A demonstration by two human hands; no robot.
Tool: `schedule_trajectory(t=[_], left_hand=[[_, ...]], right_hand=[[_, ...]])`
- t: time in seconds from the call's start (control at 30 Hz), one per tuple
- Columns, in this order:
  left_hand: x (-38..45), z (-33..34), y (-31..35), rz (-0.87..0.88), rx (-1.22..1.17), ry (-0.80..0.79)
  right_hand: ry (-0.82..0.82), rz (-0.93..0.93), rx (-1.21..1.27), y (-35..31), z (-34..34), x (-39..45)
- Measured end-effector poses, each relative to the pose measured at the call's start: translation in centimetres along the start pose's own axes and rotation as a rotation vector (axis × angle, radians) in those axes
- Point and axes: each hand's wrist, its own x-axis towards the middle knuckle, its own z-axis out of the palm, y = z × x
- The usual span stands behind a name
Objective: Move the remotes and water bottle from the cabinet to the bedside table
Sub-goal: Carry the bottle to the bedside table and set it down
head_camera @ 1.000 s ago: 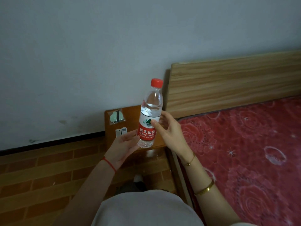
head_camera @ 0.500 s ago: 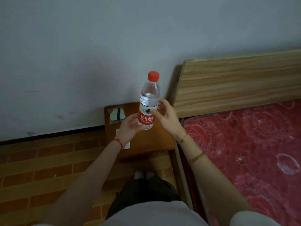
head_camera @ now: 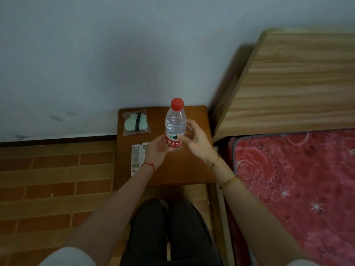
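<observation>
Item 1, bed [head_camera: 299, 181]: red floral cover, fills the right of my view; wooden headboard [head_camera: 295, 81] stands against the far wall.

Item 2, bedside table [head_camera: 194, 169]: brown top, wedged between the headboard and the brick-pattern floor on the left. This is the drop-off point.

Item 3, water bottle [head_camera: 175, 127]: clear, red cap, red label, upright over the middle of the table top. I cannot tell whether its base touches the wood; the hands cover it.

Item 4, left hand [head_camera: 156, 150]: fingers wrapped round the lower label from the left, gripping.

Item 5, right hand [head_camera: 197, 140]: thumb on the label, the other fingers curled loosely round the far right side of the bottle; contact there looks light and I cannot confirm more.

Item 6, remotes [head_camera: 136, 160]: two white units lying side by side on the near left of the table top, the right one partly behind my left wrist.

Item 7, small bagged item [head_camera: 136, 122]: pale, in a clear wrapper, far left corner of the table.

Status, my judgement: remotes delivered; bottle at the table but not released. Remaining: seat it flat and let go with both hands.
</observation>
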Motion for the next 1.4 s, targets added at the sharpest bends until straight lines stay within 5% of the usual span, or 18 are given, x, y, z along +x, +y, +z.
schedule_trajectory(t=[0.33,0.83,1.2,1.4], left_hand=[[4.3,2.2,-8.8,-0.012,0.018,0.011],[5.4,3.3,-12.1,0.000,0.030,0.020],[1.2,0.0,-7.5,0.026,0.375,0.055],[-3.5,-5.6,-0.4,0.164,0.517,0.129]], right_hand=[[-0.071,0.063,0.069,8.8,2.5,2.9],[-0.105,0.057,-0.086,10.9,3.7,2.5],[-0.065,0.141,-0.374,6.2,2.6,0.1],[-0.007,0.147,-0.541,-1.5,-0.6,-2.3]])
